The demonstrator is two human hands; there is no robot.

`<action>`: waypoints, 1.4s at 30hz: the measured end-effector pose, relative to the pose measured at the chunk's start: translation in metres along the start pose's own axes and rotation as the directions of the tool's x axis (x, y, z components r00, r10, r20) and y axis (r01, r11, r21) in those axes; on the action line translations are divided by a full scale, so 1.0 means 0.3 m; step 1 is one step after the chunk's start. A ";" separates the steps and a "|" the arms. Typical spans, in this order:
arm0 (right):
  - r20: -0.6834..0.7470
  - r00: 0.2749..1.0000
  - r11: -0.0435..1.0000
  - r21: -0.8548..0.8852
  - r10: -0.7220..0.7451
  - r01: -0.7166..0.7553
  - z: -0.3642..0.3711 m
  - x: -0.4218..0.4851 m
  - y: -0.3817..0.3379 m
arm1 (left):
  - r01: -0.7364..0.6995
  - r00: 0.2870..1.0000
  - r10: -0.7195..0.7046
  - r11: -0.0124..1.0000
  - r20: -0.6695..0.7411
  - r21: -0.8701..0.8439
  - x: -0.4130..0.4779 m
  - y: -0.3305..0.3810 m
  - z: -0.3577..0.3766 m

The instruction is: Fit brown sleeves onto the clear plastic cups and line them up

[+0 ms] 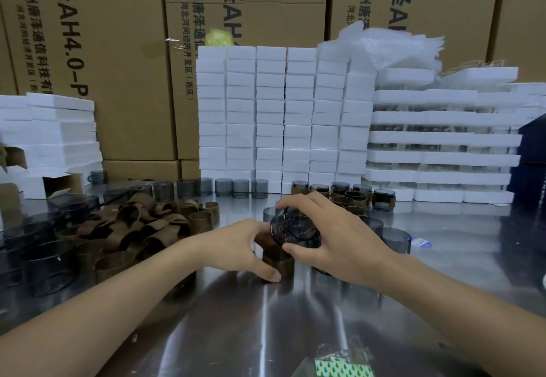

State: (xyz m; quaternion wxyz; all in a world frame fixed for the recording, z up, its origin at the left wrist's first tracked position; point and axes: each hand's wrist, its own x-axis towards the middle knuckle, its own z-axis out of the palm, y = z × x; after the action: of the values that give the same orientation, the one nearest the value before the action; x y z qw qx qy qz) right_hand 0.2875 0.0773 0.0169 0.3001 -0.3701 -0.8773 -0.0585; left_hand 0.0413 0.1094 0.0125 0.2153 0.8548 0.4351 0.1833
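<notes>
My right hand (331,237) grips a smoky clear cup (291,227), tilted with its base toward me, just above a brown sleeve (279,263) that stands on the steel table. My left hand (239,246) holds that sleeve, thumb on its near side. A heap of loose brown sleeves (133,226) lies at the left. Bare cups (224,187) stand in a row at the back, and sleeved cups (348,192) are grouped at the back right.
More bare cups (394,239) stand right of my hands and at the far left (38,258). White foam trays (283,116) are stacked behind, before cardboard boxes (97,51). A clear bag with green-and-white stickers (339,366) lies at the near edge.
</notes>
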 end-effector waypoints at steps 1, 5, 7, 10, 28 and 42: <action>0.009 1.000 1.000 -0.007 -0.009 0.009 0.002 -0.001 0.000 | -0.002 1.000 0.002 1.000 -0.004 -0.026 0.000 0.003 0.001; 0.012 0.999 0.999 -0.023 -0.032 0.032 0.002 -0.001 -0.002 | -0.065 0.997 0.058 0.986 -0.047 -0.152 -0.005 0.012 -0.014; 0.002 0.999 0.999 -0.012 -0.040 0.040 -0.003 0.001 -0.007 | -0.098 0.994 0.082 0.967 -0.077 -0.234 -0.009 0.015 -0.029; -0.013 0.999 0.998 0.045 -0.043 0.043 -0.014 0.001 -0.014 | -0.129 0.991 0.108 0.944 -0.085 -0.305 -0.014 0.013 -0.042; -0.304 0.949 0.949 0.314 0.079 0.021 0.010 0.008 -0.021 | -0.121 0.982 0.041 0.887 -0.185 -0.446 -0.010 0.030 -0.044; -0.361 0.927 0.820 0.559 0.107 0.123 -0.026 -0.002 -0.060 | -0.121 0.960 -0.030 0.852 -0.279 -0.509 -0.020 0.159 0.036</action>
State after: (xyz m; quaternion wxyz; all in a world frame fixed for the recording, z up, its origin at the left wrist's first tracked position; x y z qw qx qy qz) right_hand 0.2793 0.0614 0.0252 0.5593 -0.2407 -0.7814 0.1363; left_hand 0.0750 0.0769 0.0279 0.3713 0.7403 0.3743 0.4172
